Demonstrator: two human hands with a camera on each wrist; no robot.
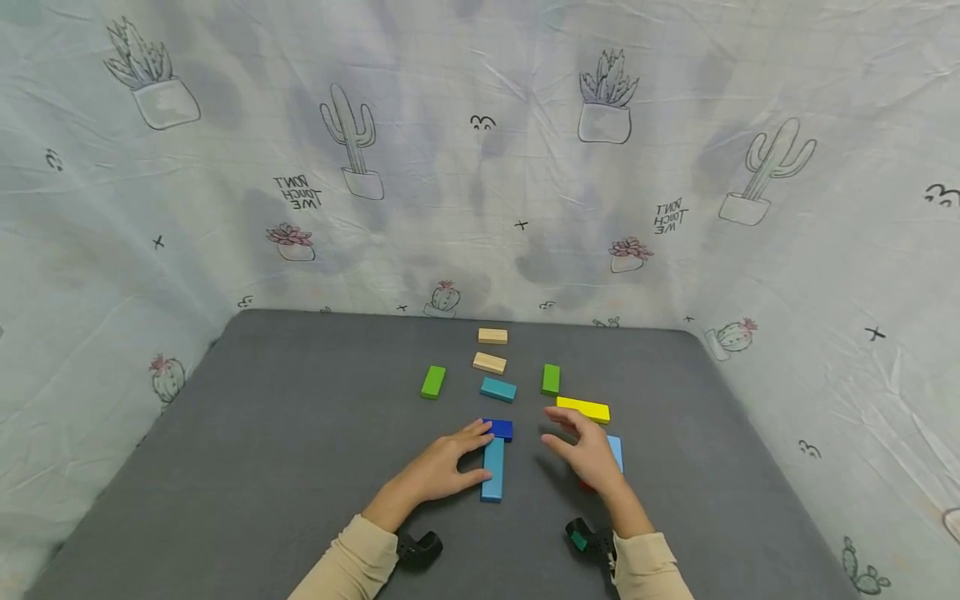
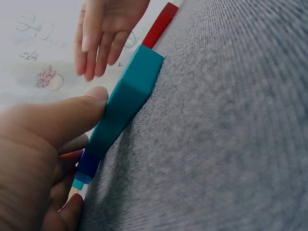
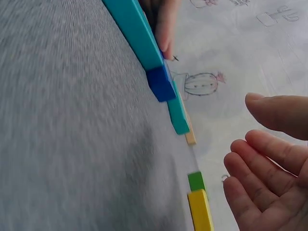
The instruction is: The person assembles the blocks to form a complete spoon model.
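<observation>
My left hand lies at the left side of two blocks, its thumb tip against a long light blue block and its fingertips at a dark blue block. These blocks meet end to end, the dark blue one lying crosswise at the far end of the other. In the left wrist view the thumb rests along the long block. My right hand hovers to the right with fingers spread and nothing between them. Beneath it, a pale blue block and a red block are partly hidden in the head view.
Beyond the hands lie a teal block, two wooden blocks, a left green block and a right green block. A yellow block lies just past the right hand. Patterned cloth hangs behind the grey table.
</observation>
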